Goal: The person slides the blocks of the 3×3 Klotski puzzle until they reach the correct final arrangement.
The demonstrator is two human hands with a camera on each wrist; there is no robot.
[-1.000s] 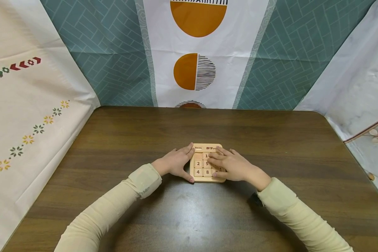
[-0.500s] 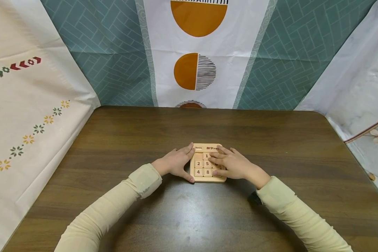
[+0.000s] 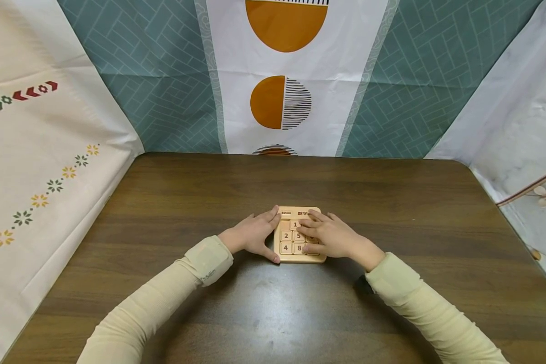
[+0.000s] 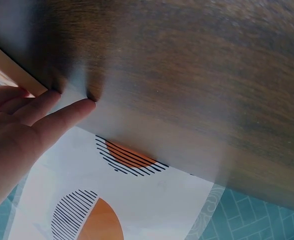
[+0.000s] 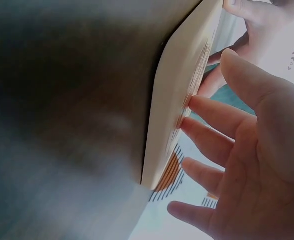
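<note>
A wooden number slide puzzle (image 3: 300, 258) lies flat on the brown table, its printed band at the far side. Tiles 1, 2, 5, 4 and 8 can be read; tiles to the right are partly covered by fingers. My left hand (image 3: 254, 233) spans the puzzle's left edge, thumb at the near corner and straight fingers by the far one. Over the right half reaches my right hand (image 3: 336, 236), fingers spread and extended. In the right wrist view, fingertips (image 5: 191, 102) touch the puzzle's top face. A gap shows left of tile 1 (image 3: 294, 224) in the far row.
The brown wooden table (image 3: 186, 192) extends around the puzzle. Behind its far edge hangs a teal and white patterned cloth (image 3: 164, 101). Pale cloths hang at the left (image 3: 36, 151) and right sides.
My right hand has shifted a little to the left over the puzzle. Tile 1 has slid slightly left in the far row. My left hand stays in place.
</note>
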